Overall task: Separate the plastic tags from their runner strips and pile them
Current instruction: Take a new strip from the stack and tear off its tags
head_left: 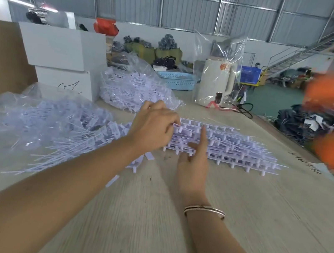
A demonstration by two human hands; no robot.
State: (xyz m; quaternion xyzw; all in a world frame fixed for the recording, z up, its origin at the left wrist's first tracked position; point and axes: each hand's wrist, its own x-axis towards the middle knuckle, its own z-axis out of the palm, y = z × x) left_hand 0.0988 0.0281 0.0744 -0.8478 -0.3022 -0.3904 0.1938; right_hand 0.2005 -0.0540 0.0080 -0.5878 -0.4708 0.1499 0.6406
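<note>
The pale wooden worktable (168, 225) carries everything. Left of the left hand (153, 126) spreads the loose heap of separated lilac tags (56, 128). Under both hands lies the stacked lilac plastic runner strips (230, 146). The left hand's curled fingers pinch a tag at the stack's near-left end; the right hand (193, 165) steadies it, fingers extended. Best to hold the stack firmly and twist each tag off cleanly.

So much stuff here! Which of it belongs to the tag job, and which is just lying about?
Job:
stack of pale lilac plastic tag strips
pile of loose lilac tags
left hand
right hand

Lying about:
white cardboard boxes
blue plastic basket
white kettle in clear bag
</note>
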